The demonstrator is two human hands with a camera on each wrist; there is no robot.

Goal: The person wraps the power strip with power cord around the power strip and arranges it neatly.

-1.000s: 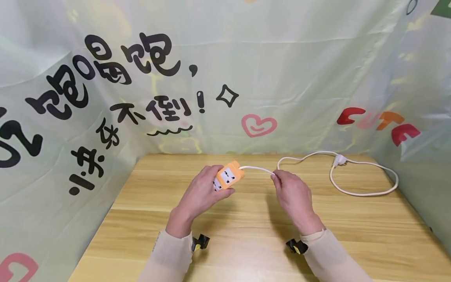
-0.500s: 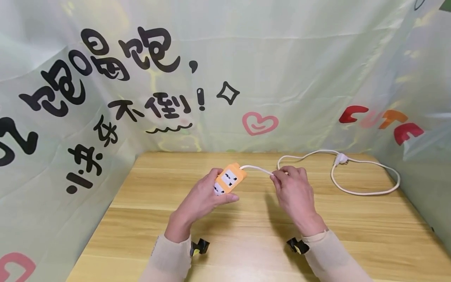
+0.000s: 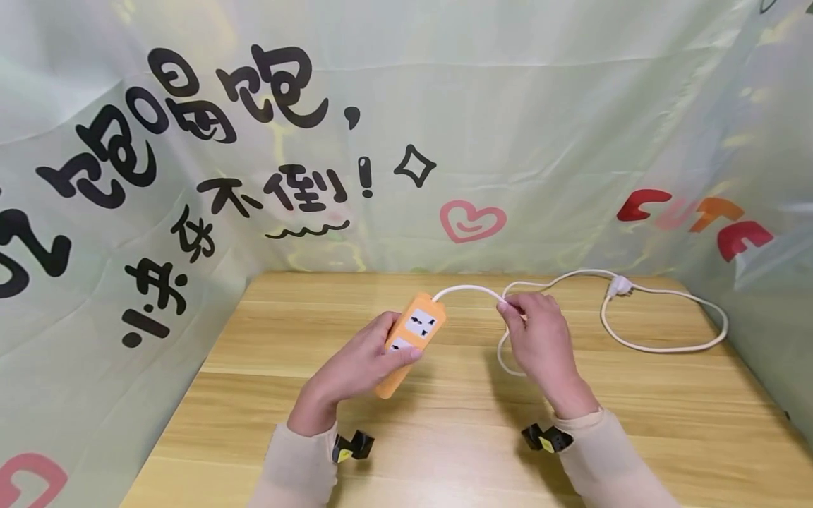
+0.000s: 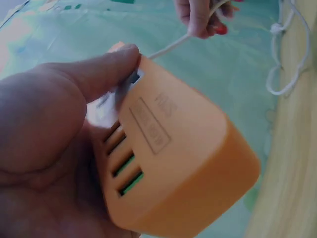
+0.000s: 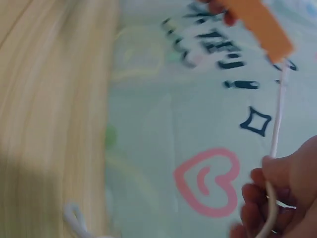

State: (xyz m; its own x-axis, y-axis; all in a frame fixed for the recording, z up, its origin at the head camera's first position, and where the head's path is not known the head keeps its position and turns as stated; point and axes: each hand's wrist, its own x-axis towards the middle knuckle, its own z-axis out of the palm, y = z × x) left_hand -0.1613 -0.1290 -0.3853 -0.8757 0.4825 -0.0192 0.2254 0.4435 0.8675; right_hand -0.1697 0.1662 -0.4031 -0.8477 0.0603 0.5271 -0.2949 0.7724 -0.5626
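My left hand (image 3: 365,363) grips an orange power strip (image 3: 422,314) with white socket faces, tilted above the table, its thumb across the front. Several slots, like USB ports, line the strip's end in the left wrist view, where the orange body (image 4: 198,134) fills the middle. From its top a white cord (image 3: 468,288) arches over to my right hand (image 3: 543,339), which pinches it between thumb and fingers. In the right wrist view the cord (image 5: 279,114) runs taut from the strip down into the fingers. Part of the cord hangs in a loop below the right hand.
The rest of the cord lies looped on the wooden table (image 3: 286,451) at the back right, with its white plug (image 3: 619,286) resting on the loop. Printed fabric walls (image 3: 540,141) stand behind and at both sides.
The power strip has swung so more of its length shows, its lower end now below the left thumb. The right hand has shifted slightly, and a cord loop now hangs beneath it.
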